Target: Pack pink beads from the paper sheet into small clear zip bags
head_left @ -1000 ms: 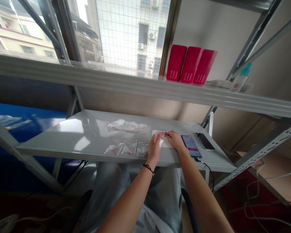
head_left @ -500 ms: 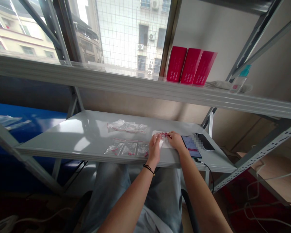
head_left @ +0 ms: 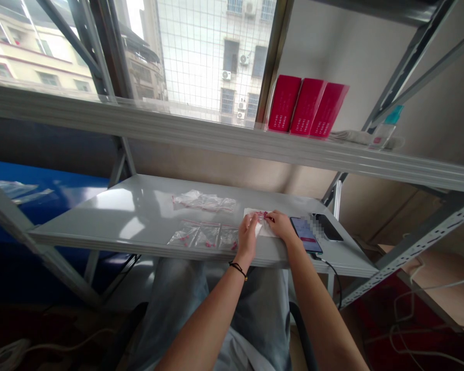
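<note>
My left hand (head_left: pixel 247 234) is closed, thumb and fingers round what looks like a small clear bag (head_left: pixel 258 226). Just right of it, my right hand (head_left: pixel 279 224) has its fingertips pinched at a cluster of small dark red pieces (head_left: pixel 265 215); whether one is between them is too small to tell. The pieces lie on a white sheet (head_left: pixel 269 232) under both hands. Left of my left hand, several clear zip bags (head_left: pixel 208 234) lie in a row near the table's front edge, with small red pieces inside. Farther back rests a pile of clear bags (head_left: pixel 203 201).
To the right, a phone with a lit screen (head_left: pixel 306 234) has a cable plugged in, beside a dark phone (head_left: pixel 328 227). Above the grey table (head_left: pixel 100 219) runs a shelf (head_left: pixel 201 136) with red boxes (head_left: pixel 307 107) and a spray bottle (head_left: pixel 386 128). Metal posts frame both sides.
The view has shifted slightly. My right fingers have moved a little at the red pieces, while my left hand keeps nearly the same place.
</note>
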{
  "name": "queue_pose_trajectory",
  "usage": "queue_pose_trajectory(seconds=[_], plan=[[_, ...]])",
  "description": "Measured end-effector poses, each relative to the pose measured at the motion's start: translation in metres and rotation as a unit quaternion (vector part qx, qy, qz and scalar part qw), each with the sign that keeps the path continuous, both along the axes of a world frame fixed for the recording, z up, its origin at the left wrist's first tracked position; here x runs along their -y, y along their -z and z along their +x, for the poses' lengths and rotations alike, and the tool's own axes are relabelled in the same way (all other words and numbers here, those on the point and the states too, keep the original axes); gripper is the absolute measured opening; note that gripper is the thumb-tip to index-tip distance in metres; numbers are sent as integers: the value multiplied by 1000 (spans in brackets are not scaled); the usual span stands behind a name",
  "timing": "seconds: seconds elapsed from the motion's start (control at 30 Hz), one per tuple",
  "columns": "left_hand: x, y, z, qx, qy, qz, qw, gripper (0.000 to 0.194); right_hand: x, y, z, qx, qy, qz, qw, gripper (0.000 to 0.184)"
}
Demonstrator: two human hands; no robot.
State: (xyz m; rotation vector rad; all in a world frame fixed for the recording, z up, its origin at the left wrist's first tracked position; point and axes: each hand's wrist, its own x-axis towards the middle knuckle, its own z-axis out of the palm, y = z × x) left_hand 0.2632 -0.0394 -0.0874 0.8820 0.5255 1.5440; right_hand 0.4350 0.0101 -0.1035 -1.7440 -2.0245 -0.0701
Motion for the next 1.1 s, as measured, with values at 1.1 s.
queue_pose_trajectory(seconds=[1.1], plan=[[37,11,-39,-22,227,-33,973,51,118,-90,-40,-222,-281,-53,932,16]])
